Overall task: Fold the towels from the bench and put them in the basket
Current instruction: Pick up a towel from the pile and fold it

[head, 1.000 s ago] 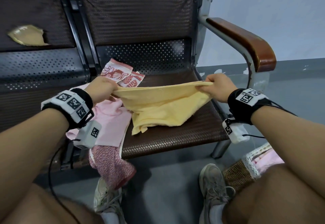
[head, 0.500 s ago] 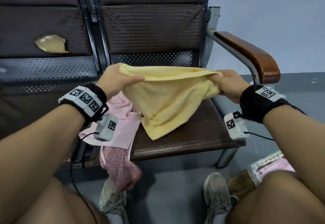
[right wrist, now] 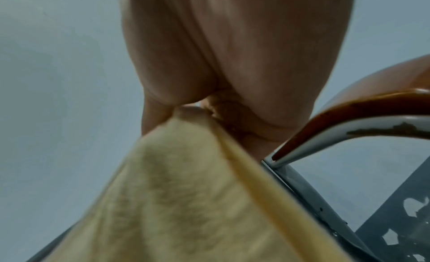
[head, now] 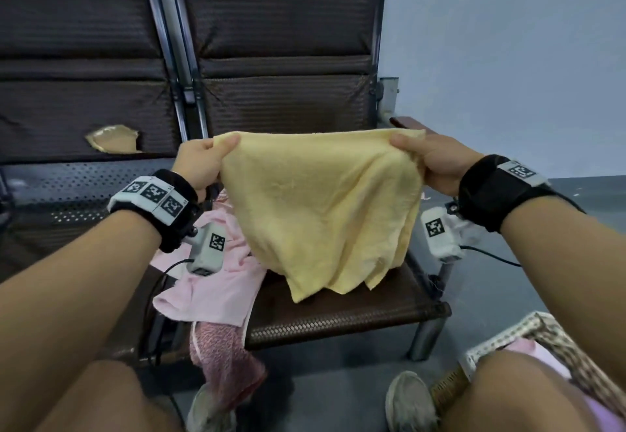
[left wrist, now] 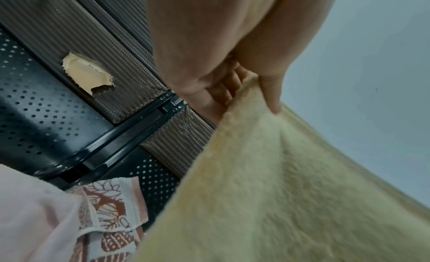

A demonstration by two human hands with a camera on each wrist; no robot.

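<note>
A yellow towel (head: 321,204) hangs in the air above the brown bench seat (head: 342,313), stretched between both hands. My left hand (head: 203,163) pinches its upper left corner, thumb on top (left wrist: 271,93). My right hand (head: 430,160) grips the upper right corner (right wrist: 186,122). The towel's lower edge droops just above the seat. A pink towel (head: 216,282) lies on the seat to the left, with a red-speckled cloth (head: 223,360) hanging off the front. A red-and-white patterned towel (left wrist: 109,210) lies behind it. The wicker basket (head: 528,336) stands on the floor at the lower right.
The bench's wooden armrest (right wrist: 363,107) is close beside my right hand. The backrest of the left seat has a torn patch (head: 113,138). My knees and shoes (head: 410,401) fill the lower foreground on the grey floor.
Both hands have lifted the yellow towel up off the seat and spread it wider. It now hangs as a sheet instead of lying bunched on the bench.
</note>
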